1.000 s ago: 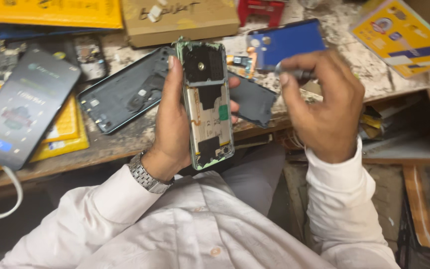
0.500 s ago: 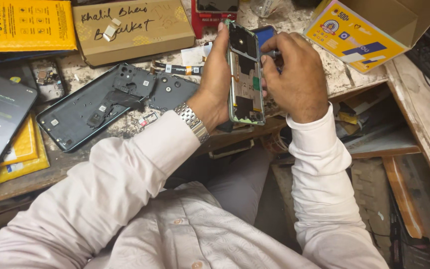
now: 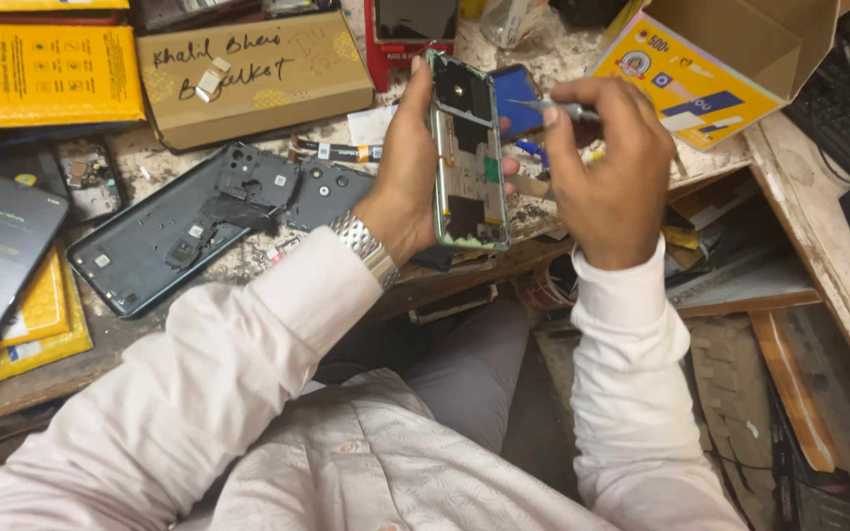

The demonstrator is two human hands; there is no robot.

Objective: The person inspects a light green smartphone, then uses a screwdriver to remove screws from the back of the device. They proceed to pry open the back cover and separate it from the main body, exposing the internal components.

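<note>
Your left hand (image 3: 407,182) clenched the opened phone (image 3: 467,155) upright; your right hand (image 3: 610,169) pinched a screwdriver (image 3: 555,108) beside it. Beyond both grips lay the cluttered, grimy table (image 3: 248,258), back cover (image 3: 181,228) leftward.

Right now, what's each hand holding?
Left hand: closed on the opened phone.
Right hand: closed on a thin metal tool.

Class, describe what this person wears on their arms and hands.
Both arms are in long white shirt sleeves with buttoned cuffs. The left hand has a silver metal-link wristwatch at its wrist. The right hand is bare, with no glove or ring visible.
</note>
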